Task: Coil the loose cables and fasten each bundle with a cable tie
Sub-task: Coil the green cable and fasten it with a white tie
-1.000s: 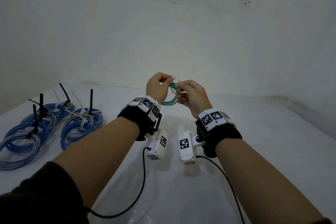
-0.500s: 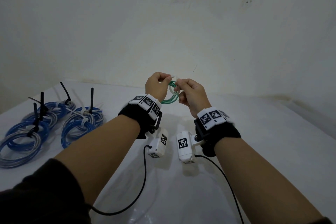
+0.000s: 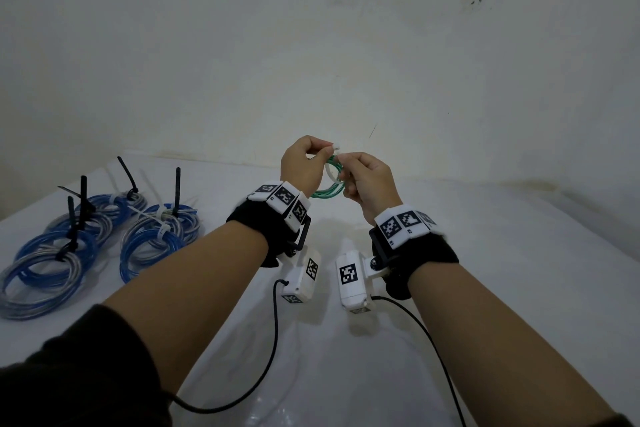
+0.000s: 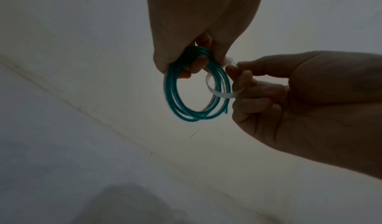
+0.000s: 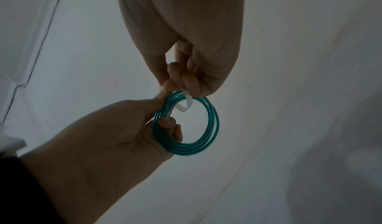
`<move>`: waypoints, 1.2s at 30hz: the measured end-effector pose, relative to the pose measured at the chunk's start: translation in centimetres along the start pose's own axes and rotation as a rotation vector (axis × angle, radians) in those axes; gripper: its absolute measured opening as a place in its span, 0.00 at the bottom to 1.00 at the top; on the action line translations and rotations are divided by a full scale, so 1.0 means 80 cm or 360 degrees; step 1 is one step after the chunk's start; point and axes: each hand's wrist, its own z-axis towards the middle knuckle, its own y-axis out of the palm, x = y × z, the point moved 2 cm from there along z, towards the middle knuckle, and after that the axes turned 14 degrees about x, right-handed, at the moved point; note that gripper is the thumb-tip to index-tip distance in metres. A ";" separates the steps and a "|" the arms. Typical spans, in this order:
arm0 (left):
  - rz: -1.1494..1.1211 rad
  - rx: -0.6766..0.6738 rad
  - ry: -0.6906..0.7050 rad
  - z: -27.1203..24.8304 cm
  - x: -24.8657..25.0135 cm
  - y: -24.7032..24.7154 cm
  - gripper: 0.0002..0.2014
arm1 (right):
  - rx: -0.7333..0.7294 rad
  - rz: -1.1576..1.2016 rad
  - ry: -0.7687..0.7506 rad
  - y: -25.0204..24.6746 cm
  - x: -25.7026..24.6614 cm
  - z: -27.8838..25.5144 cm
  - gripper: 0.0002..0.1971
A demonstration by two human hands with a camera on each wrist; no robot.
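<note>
Both hands are raised above the white table (image 3: 502,253). My left hand (image 3: 301,166) grips a small coil of green cable (image 3: 327,192) at its upper edge, fingers curled through the ring (image 4: 186,103) (image 5: 208,129). A white cable tie (image 4: 219,93) (image 5: 187,103) loops around the coil's strands. My right hand (image 3: 369,180) pinches the tie's strap between thumb and fingers, right beside the left hand's fingertips. The tie's head (image 3: 335,147) shows at the top between the two hands.
Several blue and silver cable coils (image 3: 69,253) lie at the table's left, each bound with a black tie (image 3: 83,204) or a white tie (image 3: 162,218) whose tail sticks up. Black camera leads (image 3: 270,357) hang from both wrists. A plain wall stands behind.
The hands have stayed together with the green coil between them. The right hand has shifted slightly along the tie, and the tie's head now shows more plainly at the top.
</note>
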 end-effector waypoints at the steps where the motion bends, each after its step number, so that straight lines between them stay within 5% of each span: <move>1: 0.0005 -0.0001 0.0007 0.000 -0.001 0.000 0.02 | -0.0001 0.0014 -0.0007 0.000 0.000 0.000 0.05; 13: -0.0003 -0.0024 0.0074 0.002 -0.001 -0.003 0.11 | 0.0000 -0.0010 0.0015 0.002 0.001 0.000 0.07; 36: 0.0076 -0.0112 0.0187 -0.003 0.004 -0.011 0.11 | -0.0024 0.0089 0.0085 0.002 -0.005 -0.006 0.06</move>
